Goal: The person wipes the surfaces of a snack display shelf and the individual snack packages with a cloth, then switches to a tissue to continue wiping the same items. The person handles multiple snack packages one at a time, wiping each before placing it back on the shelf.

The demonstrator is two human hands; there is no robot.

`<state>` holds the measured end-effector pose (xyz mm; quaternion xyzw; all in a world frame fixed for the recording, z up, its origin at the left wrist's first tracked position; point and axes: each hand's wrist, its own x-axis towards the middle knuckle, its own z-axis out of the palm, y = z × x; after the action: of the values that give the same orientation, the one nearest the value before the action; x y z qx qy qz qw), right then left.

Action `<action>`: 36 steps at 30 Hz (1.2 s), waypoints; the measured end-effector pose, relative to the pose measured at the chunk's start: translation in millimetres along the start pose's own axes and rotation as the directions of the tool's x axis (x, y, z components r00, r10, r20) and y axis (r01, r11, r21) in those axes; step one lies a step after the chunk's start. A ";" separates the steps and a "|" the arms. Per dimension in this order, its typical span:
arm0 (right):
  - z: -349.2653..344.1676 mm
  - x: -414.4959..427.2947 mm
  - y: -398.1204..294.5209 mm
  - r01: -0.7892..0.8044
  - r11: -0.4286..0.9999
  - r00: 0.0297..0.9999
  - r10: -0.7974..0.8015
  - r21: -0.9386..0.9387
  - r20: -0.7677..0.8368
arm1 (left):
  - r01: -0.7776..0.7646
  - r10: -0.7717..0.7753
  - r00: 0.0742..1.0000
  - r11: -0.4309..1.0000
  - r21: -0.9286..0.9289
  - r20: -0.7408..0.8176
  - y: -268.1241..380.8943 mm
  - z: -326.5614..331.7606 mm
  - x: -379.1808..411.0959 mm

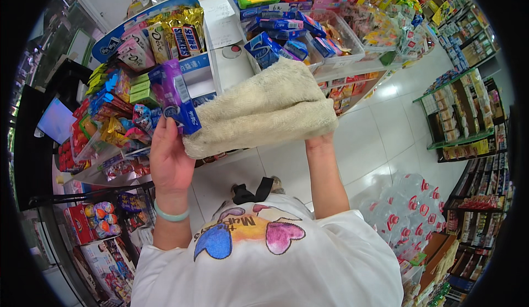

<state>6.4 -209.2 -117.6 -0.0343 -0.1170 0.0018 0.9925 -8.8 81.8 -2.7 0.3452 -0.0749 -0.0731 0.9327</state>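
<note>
My left hand (171,154), with a pale green bangle on its wrist, grips a purple and blue candy packet (175,94) between thumb and fingers. Just right of it a cream fluffy cloth (264,106) is held up in a folded strip, its left end beside my left palm. The cloth covers most of my right hand (320,141), which holds its right end from below; those fingers are largely hidden. Behind the packet, green boxes (142,90) and other wrapped sweets stand on the counter.
A display box (210,69) of chocolate bags is behind my left hand. Clear plastic bins (343,61) of blue packets line the counter. To the right are a snack rack (458,112) and wrapped water bottles (407,212). A wire rack (99,224) stands at lower left.
</note>
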 end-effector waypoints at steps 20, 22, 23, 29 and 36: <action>58.2 -11.3 63.3 0.113 -0.587 0.874 -0.326 -0.802 0.361 | -0.174 0.089 0.985 0.523 0.834 0.150 -111.9 44.3 39.5; 48.6 -12.5 57.0 0.136 -0.514 0.837 -0.397 -0.847 0.375 | -0.276 0.097 0.961 0.431 0.859 0.260 -109.1 61.0 42.3; 45.5 -12.3 53.6 0.141 -0.498 0.831 -0.410 -0.856 0.376 | -0.329 0.089 0.944 0.357 0.874 0.319 -101.7 72.9 44.0; 18.8 -5.1 -1.7 -0.192 -0.950 0.761 -0.303 -0.248 0.574 | -0.629 0.275 0.743 -0.025 0.777 0.611 -106.2 114.8 105.8; 19.9 -2.6 -24.8 -0.073 -0.740 0.808 -0.437 -0.669 0.396 | -0.581 0.237 0.664 -0.433 0.689 0.709 -154.2 131.2 213.2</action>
<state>-0.9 -232.7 -97.1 -0.8640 0.0924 -0.3816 0.3151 161.7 -157.1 13.8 0.8406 -0.3368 0.3454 0.2463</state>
